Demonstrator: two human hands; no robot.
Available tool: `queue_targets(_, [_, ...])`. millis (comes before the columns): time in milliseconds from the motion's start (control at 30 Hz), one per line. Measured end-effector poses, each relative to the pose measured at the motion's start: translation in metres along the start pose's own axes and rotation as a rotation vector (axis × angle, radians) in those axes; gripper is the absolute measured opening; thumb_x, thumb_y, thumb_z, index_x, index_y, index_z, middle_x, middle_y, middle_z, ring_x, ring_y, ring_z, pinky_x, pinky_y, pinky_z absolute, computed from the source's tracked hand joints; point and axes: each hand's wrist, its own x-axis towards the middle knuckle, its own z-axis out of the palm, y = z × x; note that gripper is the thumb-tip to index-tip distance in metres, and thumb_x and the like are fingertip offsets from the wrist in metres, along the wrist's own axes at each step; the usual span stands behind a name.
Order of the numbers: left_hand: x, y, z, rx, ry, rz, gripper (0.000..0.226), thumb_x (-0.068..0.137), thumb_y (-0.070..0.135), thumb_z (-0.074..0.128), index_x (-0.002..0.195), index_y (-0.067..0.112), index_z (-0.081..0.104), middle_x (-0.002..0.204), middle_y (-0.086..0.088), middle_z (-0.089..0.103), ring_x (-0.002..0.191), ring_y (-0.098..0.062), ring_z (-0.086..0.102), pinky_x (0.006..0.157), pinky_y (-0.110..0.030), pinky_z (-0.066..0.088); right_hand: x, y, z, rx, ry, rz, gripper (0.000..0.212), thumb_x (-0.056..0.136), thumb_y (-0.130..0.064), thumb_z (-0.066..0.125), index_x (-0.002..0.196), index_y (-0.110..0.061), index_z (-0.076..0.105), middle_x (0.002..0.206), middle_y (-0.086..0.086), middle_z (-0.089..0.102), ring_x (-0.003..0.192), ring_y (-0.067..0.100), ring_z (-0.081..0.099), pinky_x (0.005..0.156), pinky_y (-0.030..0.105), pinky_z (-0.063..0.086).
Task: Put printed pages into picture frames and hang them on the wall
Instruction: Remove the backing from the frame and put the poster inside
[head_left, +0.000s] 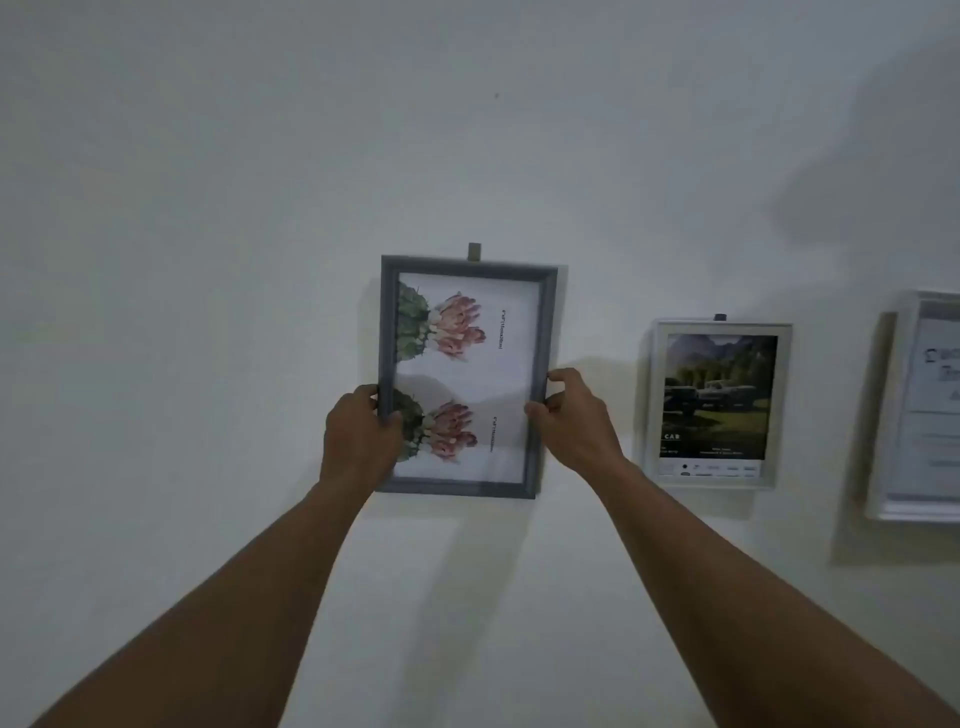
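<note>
Head view looks up along both bare forearms at a pale wall (208, 234), and right in the middle is the grey picture frame (387, 322), upright in portrait and held flat against or just off the wall, I cannot tell which. Left hand (358, 436) grips the frame's left rail low down, its fingers (394, 419) curled round the edge with the thumb lying over the front. Right hand (576, 415) grips the right rail at about the same height, fingers hooked behind the edge, thumb pressing the front. Inside the glass sits the printed page (511, 338), white, with two bunches of pink and green flowers turned sideways, one above the other, and a line of small text beside each. A small brownish hanger tab (474, 252) sticks up from the middle of the top rail. Well above it there is a tiny dark mark (496, 96) on the wall. Off to the right hangs a white frame (783, 405) showing a landscape with vehicles, and further right, cut by the picture's edge, another white frame (896, 415) with blurred text.
</note>
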Motion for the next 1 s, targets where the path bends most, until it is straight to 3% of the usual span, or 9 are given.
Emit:
queue_targets(67, [0.003, -0.003, 0.003, -0.068, 0.021, -0.012, 0.040, 0.088, 0.013, 0.065, 0.126, 0.007, 0.055, 0.116, -0.013, 0.062, 0.104, -0.028, 0.060, 0.088, -0.031, 0.046, 0.003, 0.000, 0.008, 0.008, 0.038, 0.002, 0.046, 0.098, -0.024, 0.059, 0.139, -0.018, 0.038, 0.101, 0.007, 0.065, 0.083, 0.016, 0.061, 0.071, 0.029, 0.048])
queue_targets(167, [0.006, -0.009, 0.011, -0.099, 0.042, -0.027, 0.036, 0.086, 0.011, 0.066, 0.120, 0.010, 0.054, 0.114, -0.012, 0.060, 0.102, -0.027, 0.059, 0.086, -0.033, 0.048, 0.007, 0.008, 0.017, 0.041, 0.084, 0.004, 0.041, 0.098, -0.017, 0.059, 0.134, -0.019, 0.040, 0.104, 0.005, 0.063, 0.092, 0.023, 0.063, 0.078, 0.034, 0.054])
queue_targets(267, [0.011, -0.010, 0.010, -0.144, 0.041, -0.037, 0.031, 0.087, 0.010, 0.066, 0.114, 0.013, 0.052, 0.109, -0.008, 0.063, 0.096, -0.025, 0.061, 0.081, -0.030, 0.049, 0.010, 0.011, 0.019, 0.129, 0.086, 0.008, 0.036, 0.098, -0.011, 0.056, 0.129, -0.021, 0.040, 0.095, -0.006, 0.060, 0.091, 0.020, 0.061, 0.073, 0.029, 0.052])
queue_targets(367, [0.010, -0.009, 0.005, -0.236, 0.005, -0.064, 0.031, 0.089, 0.006, 0.064, 0.114, 0.014, 0.047, 0.100, -0.005, 0.063, 0.086, -0.019, 0.060, 0.067, -0.016, 0.045, 0.010, 0.013, 0.020, 0.182, 0.075, 0.007, 0.040, 0.099, -0.009, 0.053, 0.132, -0.027, 0.037, 0.090, -0.012, 0.057, 0.090, 0.018, 0.059, 0.068, 0.024, 0.050])
queue_targets(433, [0.009, -0.008, 0.001, -0.274, -0.024, -0.067, 0.037, 0.090, 0.005, 0.063, 0.119, 0.017, 0.045, 0.094, -0.002, 0.061, 0.083, -0.018, 0.060, 0.060, -0.012, 0.042, 0.009, 0.012, 0.020, 0.205, 0.058, 0.007, 0.049, 0.100, -0.009, 0.052, 0.140, -0.031, 0.033, 0.097, -0.007, 0.058, 0.093, 0.018, 0.059, 0.076, 0.030, 0.055])
queue_targets(633, [0.012, -0.008, -0.011, -0.282, -0.041, 0.038, 0.066, 0.092, 0.003, 0.057, 0.143, 0.038, 0.034, 0.099, -0.002, 0.059, 0.088, -0.019, 0.061, 0.072, -0.027, 0.054, 0.011, 0.012, 0.019, 0.260, 0.012, 0.013, 0.074, 0.100, -0.010, 0.054, 0.155, -0.042, 0.017, 0.106, 0.006, 0.062, 0.102, 0.022, 0.063, 0.087, 0.039, 0.057])
queue_targets(733, [0.009, -0.001, -0.018, -0.264, -0.054, 0.063, 0.074, 0.093, 0.004, 0.056, 0.148, 0.045, 0.027, 0.100, -0.005, 0.059, 0.081, -0.022, 0.060, 0.075, -0.035, 0.057, 0.009, 0.009, 0.010, 0.251, 0.004, -0.027, 0.079, 0.100, -0.009, 0.054, 0.155, -0.045, 0.010, 0.101, 0.010, 0.064, 0.095, 0.023, 0.064, 0.072, 0.023, 0.053])
queue_targets(900, [-0.007, 0.013, -0.031, -0.341, -0.127, 0.035, 0.074, 0.095, 0.006, 0.054, 0.146, 0.052, 0.025, 0.103, -0.002, 0.061, 0.079, -0.022, 0.063, 0.074, -0.035, 0.058, -0.011, 0.008, -0.012, 0.283, 0.008, -0.052, 0.079, 0.099, -0.009, 0.056, 0.153, -0.048, 0.015, 0.097, 0.015, 0.066, 0.090, 0.032, 0.065, 0.079, 0.037, 0.058])
queue_targets(1000, [-0.033, 0.025, -0.034, -0.440, -0.185, -0.014, 0.070, 0.096, 0.004, 0.054, 0.147, 0.047, 0.030, 0.103, 0.000, 0.062, 0.082, -0.018, 0.064, 0.070, -0.022, 0.056, -0.035, 0.013, -0.030, 0.307, -0.015, -0.043, 0.076, 0.098, -0.008, 0.056, 0.154, -0.046, 0.020, 0.086, 0.012, 0.061, 0.078, 0.024, 0.061, 0.063, 0.023, 0.055])
